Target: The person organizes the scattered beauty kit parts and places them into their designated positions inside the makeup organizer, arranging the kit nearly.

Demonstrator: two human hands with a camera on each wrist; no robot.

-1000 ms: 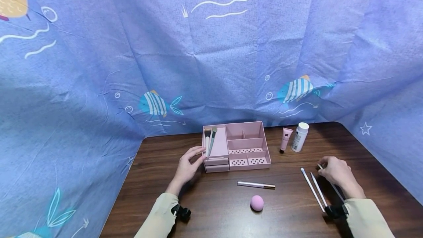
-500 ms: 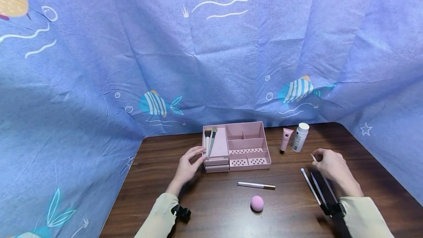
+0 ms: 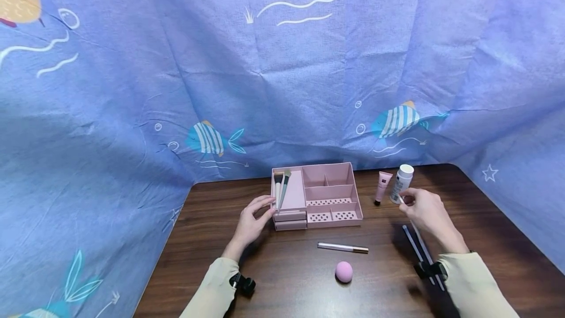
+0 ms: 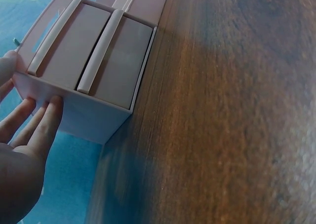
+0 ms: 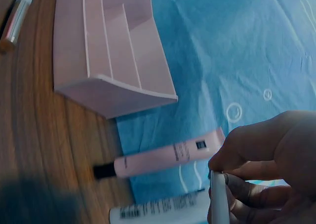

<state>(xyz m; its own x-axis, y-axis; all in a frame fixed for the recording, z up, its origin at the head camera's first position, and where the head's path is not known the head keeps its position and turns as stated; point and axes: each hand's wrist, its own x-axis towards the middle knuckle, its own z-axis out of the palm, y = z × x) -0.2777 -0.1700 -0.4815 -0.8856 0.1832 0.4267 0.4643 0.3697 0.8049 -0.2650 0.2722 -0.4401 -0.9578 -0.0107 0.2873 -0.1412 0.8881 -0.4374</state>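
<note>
Right hand (image 3: 428, 210): thumb and fingers pinch a white stick (image 5: 219, 204) near its upper end, at the right of the head view. Left hand (image 3: 247, 227): fingers extended, not clenched, tips touching the left wall of the organizer (image 3: 335, 223) at the centre of the frame.

Controlling relation: the organizer lies left of the right fingers. A straight line to its right wall passes the capped end of the tube (image 3: 383, 186). The stick's long axis appears to slant from upper left to lower right, across the left-right run of the compartments. The right hand carries the stick; the left hand is on the organizer's far side.

The stick's tip overlaps the bottle (image 3: 403, 180) in view; contact cannot be confirmed. Below the right hand, a 2nd stick (image 3: 413, 243) lies on the table (image 3: 291, 278). A further stick length (image 3: 423, 247) shows beside it; whether it belongs to the held stick cannot be determined.

2 brushes (image 3: 284, 191) rest on the organizer's left section. The pen (image 3: 342, 248) and ball (image 3: 344, 272) lie at lower centre.
</note>
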